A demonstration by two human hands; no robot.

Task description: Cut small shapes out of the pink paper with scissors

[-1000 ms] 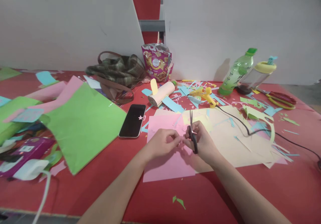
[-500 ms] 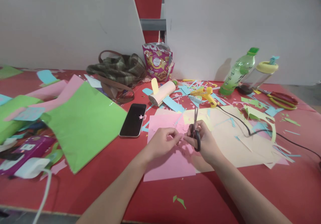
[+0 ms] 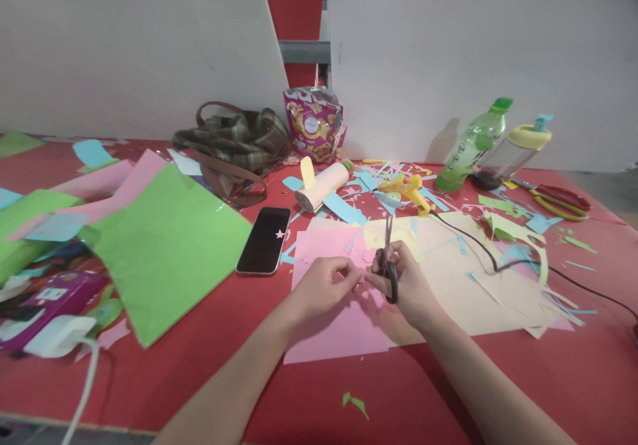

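Observation:
Over a pink paper sheet (image 3: 319, 339), my left hand (image 3: 326, 285) is closed in a pinch, fingertips on a tiny pink paper piece (image 3: 363, 275) that is hard to make out. My right hand (image 3: 406, 282) holds black-handled scissors (image 3: 391, 279), blades pointing up and away from me. Its thumb and a finger nearly meet my left fingertips at the same tiny piece. Small pink scraps lie on the sheet around both hands. Left of them, a dark phone (image 3: 264, 240) has a small pink paper star (image 3: 280, 234) on its screen.
A yellow glue gun (image 3: 409, 191) with a black cord lies beyond my right hand, near a paper roll (image 3: 323, 189) with paper flaps. Cream paper (image 3: 458, 292) spreads to the right. Green card (image 3: 174, 252) lies left. A green bottle (image 3: 473, 146) and red-yellow scissors (image 3: 561, 202) are at right.
Both hands stay close together in nearly the same pose, with the scissors still in the right. The view has shifted very slightly.

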